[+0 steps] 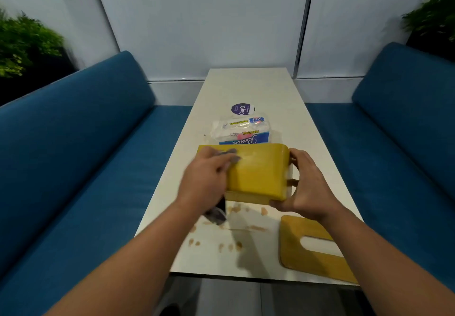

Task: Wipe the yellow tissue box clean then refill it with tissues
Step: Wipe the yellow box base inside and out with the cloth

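The right hand [304, 187] grips the end of the yellow box [257, 171], tipping it up off the surface [248, 86] so the left hand [205, 180], clutching a grey cloth [227, 154], can rub its side. The lid [312, 249] lies nearby, off for refilling.

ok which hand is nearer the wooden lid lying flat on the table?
Right. The right hand grips the yellow tissue box by its end just above the lid; the left hand wipes the box's far side with a cloth.

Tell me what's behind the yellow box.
A paper towel pack lies just behind the yellow box, with a purple round sticker farther back on the table. The box hides the pack's near edge.
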Demonstrator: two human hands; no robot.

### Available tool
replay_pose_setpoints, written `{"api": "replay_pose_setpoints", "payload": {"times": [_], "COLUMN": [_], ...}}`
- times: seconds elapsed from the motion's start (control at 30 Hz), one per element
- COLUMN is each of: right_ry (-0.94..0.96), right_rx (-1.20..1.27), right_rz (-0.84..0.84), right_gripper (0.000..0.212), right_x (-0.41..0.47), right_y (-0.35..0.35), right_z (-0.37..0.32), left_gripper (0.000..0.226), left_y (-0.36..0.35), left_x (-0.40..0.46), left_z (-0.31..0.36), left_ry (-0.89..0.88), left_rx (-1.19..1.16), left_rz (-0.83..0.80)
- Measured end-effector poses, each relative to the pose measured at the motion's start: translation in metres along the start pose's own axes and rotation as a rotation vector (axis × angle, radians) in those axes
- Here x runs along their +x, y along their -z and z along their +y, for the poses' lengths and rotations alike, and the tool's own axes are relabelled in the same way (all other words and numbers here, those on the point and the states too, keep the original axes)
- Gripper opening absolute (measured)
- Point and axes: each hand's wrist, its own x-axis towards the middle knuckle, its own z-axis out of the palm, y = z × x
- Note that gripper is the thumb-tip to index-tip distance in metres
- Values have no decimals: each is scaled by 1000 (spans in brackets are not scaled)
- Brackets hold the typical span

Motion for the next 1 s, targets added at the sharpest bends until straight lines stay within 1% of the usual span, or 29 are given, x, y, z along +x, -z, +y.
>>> {"api": "replay_pose_setpoints", "payload": {"times": [0.07,0.1,0.13,0.17,0.27,0.3,0.33,0.37,0.43,0.5,0.53,0.57,0.6,0.63,0.67,0.7,0.73,0.77,0.8,0.87,0.93,0.97,1.0], "right_ry": [1,2,5,9,18,22,31,43,68,103,133,173,221,268,307,344,383,419,447,451,355,272,171], "right_rx": [-8,-18,-32,-49,-45,-30,-28,-39,-61,-42,-5,33,49,38,13,-29,-79,-127,-163,-205,-231,-212,-126], "right_rz": [-9,-20,-30,-37,-38,-25,-12,-4,1,5,6,6,2,-6,-19,-25,-19,-3,14,32,-13,-51,-91], "right_gripper": [109,111,112,113,114,113,112,112,111,110,110,111,110,109,105,101,97,95,95,101,109,109,104], "right_x": [-4,-6,-6,-6,-6,-6,-6,-6,-7,-8,-8,-8,-8,-7,-6,-5,-4,-4,-4,-6,-8,-9,-13], "right_y": [2,0,-3,-7,-16,-17,-16,-13,-9,-3,-1,0,1,1,1,1,-1,-3,-5,-11,-14,-15,-16], "right_z": [3,3,3,3,3,4,4,4,3,2,2,2,2,2,1,1,1,3,6,13,19,22,25], "left_gripper": [25,27,28,27,25,25,24,24,24,23,21,19,24,36,50,61,63,57,46,28,25,26,27], "left_y": [9,9,5,-1,-22,-25,-23,-17,-1,19,29,40,50,59,66,71,74,74,73,68,61,56,51], "left_x": [6,4,1,-3,-20,-20,-16,-10,2,13,18,24,28,31,31,30,29,28,26,24,18,13,7], "left_z": [-22,-23,-15,-1,40,42,38,29,1,-33,-47,-57,-63,-64,-63,-61,-61,-59,-57,-57,-60,-62,-65], "left_ry": [205,255,242,173,-115,-166,-169,-124,58,289,414,549,672,783,867,889,859,802,739,656,648,643,633], "left_rx": [71,111,101,54,-39,-39,-44,-48,-19,56,51,-17,-140,-269,-355,-369,-332,-273,-195,-69,-10,13,25], "left_rz": [54,63,58,41,-32,-41,-30,-11,18,50,60,51,12,-57,-167,-288,-381,-438,-458,-435,-381,-351,-321]}}
